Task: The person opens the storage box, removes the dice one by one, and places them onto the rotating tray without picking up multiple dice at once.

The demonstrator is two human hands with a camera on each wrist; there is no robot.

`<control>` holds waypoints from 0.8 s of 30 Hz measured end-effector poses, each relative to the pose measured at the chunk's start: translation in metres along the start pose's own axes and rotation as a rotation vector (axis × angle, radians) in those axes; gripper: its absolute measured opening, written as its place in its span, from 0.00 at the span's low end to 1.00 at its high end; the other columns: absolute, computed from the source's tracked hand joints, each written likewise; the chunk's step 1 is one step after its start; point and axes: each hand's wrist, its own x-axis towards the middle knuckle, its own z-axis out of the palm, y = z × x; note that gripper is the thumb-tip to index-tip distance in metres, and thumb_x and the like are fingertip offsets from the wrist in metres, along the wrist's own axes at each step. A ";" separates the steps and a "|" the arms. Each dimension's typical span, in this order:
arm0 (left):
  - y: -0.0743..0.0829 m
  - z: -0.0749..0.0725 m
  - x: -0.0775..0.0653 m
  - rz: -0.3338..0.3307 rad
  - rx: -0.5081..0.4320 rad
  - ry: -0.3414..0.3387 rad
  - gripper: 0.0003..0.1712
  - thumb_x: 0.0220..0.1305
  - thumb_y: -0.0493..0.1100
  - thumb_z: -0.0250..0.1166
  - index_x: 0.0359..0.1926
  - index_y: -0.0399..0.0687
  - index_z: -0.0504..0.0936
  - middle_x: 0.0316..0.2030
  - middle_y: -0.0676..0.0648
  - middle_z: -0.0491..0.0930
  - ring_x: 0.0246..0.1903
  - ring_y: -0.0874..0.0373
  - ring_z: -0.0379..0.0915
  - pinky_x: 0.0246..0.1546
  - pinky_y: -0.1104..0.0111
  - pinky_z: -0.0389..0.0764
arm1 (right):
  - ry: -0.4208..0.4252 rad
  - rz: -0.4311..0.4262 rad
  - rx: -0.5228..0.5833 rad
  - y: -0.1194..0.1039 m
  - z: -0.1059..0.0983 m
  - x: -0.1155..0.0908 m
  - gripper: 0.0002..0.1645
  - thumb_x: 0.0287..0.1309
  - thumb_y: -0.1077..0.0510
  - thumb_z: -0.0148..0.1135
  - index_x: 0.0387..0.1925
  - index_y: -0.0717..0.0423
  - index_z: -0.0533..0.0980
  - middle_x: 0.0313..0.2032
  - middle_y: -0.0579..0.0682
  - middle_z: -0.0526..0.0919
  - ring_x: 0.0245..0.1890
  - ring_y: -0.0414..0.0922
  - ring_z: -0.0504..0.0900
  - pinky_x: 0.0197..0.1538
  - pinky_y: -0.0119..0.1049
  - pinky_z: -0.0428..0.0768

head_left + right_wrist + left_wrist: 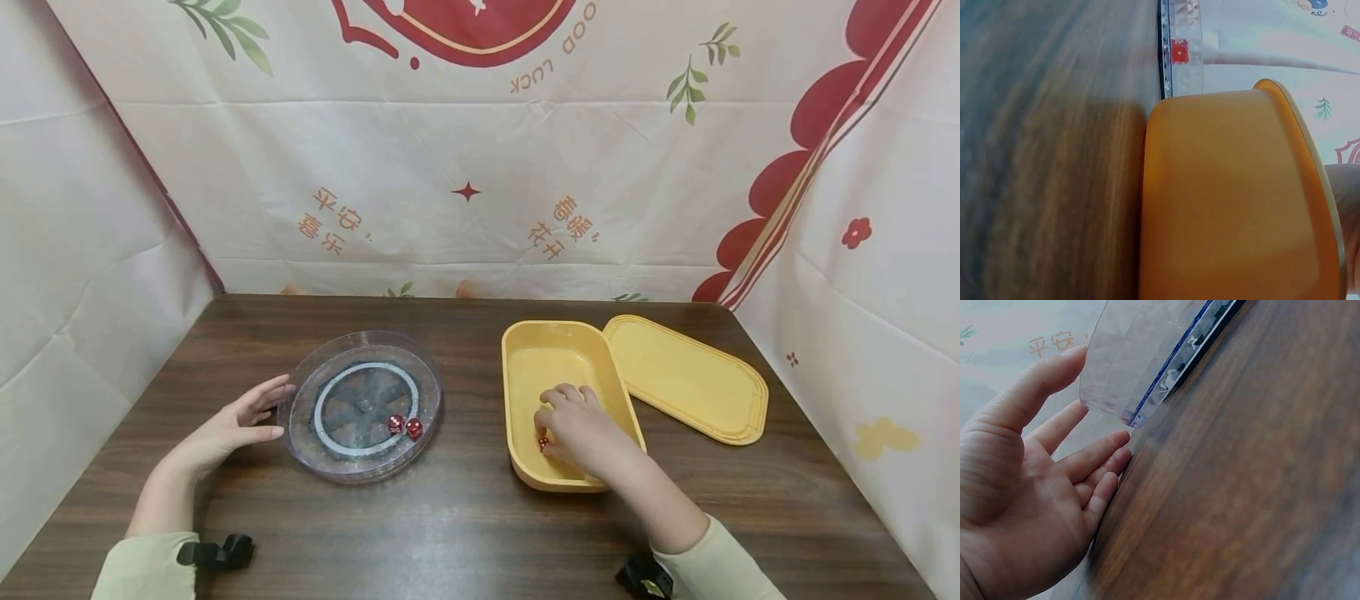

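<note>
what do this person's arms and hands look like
The left hand and right hand are ungloved. The left sleeve and right sleeve are pale yellow-green, ending short of the hands. Each sleeve has a black gadget near its end.

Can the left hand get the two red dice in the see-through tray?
Probably yes. The left hand is close beside the tray, and nothing seems to cover the two red dice. They sit toward the other side, so it would have to reach over and across.
</note>
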 end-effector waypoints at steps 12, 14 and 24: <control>0.000 0.001 0.000 -0.013 0.007 0.002 0.41 0.62 0.31 0.61 0.72 0.38 0.52 0.66 0.30 0.58 0.60 0.76 0.57 0.53 0.82 0.60 | -0.005 -0.012 0.013 0.000 0.000 0.000 0.10 0.45 0.59 0.73 0.22 0.44 0.77 0.47 0.56 0.78 0.53 0.57 0.71 0.53 0.57 0.63; -0.001 0.001 0.000 -0.009 0.007 0.001 0.41 0.62 0.30 0.61 0.72 0.37 0.52 0.66 0.31 0.59 0.60 0.76 0.57 0.53 0.82 0.60 | -0.003 -0.010 0.017 0.000 -0.001 0.001 0.10 0.45 0.59 0.73 0.22 0.45 0.77 0.47 0.56 0.78 0.53 0.57 0.71 0.53 0.58 0.63; -0.001 0.000 0.000 -0.005 0.001 0.001 0.41 0.62 0.30 0.61 0.72 0.37 0.52 0.66 0.30 0.59 0.60 0.76 0.57 0.53 0.82 0.59 | 0.042 -0.027 0.001 -0.002 -0.008 0.002 0.10 0.47 0.58 0.72 0.22 0.45 0.76 0.47 0.57 0.78 0.52 0.57 0.71 0.54 0.58 0.63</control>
